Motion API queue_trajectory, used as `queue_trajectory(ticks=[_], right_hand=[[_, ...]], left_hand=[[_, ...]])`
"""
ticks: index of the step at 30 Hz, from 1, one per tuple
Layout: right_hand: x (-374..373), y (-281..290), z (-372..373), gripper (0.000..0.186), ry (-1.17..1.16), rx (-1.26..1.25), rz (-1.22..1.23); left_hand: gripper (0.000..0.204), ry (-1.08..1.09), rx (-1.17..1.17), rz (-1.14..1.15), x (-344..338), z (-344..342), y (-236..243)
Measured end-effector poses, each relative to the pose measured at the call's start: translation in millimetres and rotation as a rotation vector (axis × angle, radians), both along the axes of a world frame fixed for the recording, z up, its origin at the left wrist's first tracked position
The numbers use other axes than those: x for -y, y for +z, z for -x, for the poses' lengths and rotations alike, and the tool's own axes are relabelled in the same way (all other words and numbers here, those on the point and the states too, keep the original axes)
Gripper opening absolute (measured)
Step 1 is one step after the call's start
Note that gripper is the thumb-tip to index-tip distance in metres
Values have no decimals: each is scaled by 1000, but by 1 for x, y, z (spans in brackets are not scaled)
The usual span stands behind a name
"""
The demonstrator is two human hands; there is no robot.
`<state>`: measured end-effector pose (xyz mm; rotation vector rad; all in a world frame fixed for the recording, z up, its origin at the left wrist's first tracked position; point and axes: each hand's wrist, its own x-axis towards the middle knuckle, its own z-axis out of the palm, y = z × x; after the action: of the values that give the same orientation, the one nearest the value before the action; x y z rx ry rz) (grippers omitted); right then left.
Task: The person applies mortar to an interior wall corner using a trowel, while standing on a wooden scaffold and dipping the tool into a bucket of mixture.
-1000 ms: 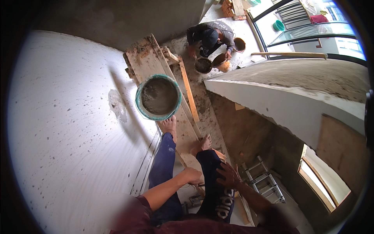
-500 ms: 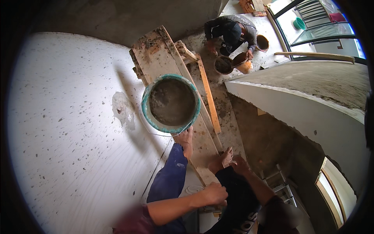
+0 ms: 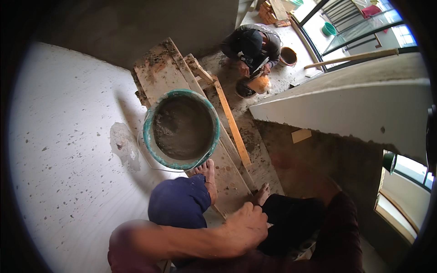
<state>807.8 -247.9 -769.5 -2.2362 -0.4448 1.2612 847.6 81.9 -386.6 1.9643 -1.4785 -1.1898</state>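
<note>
Unfinished room, speckled white wall (image 3: 68,136). Left hand (image 3: 246,226): fingers curled, contents hidden (I cannot tell its grip). Right hand (image 3: 322,180): blurred, grip likewise unclear. Green-rimmed bucket (image 3: 147,132) of mortar (image 3: 184,129): on the plank (image 3: 230,179), beside the left foot (image 3: 208,175). Beyond: co-worker (image 3: 255,43) crouching at an orange bucket (image 3: 260,84).

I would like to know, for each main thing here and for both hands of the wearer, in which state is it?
Green-rimmed bucket: upright, partly filled
Mortar: grey, damp-looking, uneven on top
Orange bucket: tilted, by a co-worker's hand
Reddish bucket: upright, contents unclear
Plank: dirty, spattered
White wall: spattered, with a rough grey patch
Left hand: curled; any held object unclear
Right hand: blurred, grasp unclear
</note>
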Motion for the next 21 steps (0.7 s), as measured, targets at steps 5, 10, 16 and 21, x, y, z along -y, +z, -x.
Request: queue_trajectory(ticks=[5, 10, 16, 21], right_hand=[[-16, 20, -59, 57, 172, -291, 27], [-22, 26, -87, 61, 198, -202, 65], [-21, 0, -97, 57, 460, 91, 8], [-44, 74, -110, 60, 164, -185, -197]], left_hand=[[29, -51, 310, -176, -16, -7, -39], [38, -184, 388, -104, -13, 1, -27], [49, -123, 266, -59, -4, -21, -12], [49, -84, 180, -132, -14, -98, -13]])
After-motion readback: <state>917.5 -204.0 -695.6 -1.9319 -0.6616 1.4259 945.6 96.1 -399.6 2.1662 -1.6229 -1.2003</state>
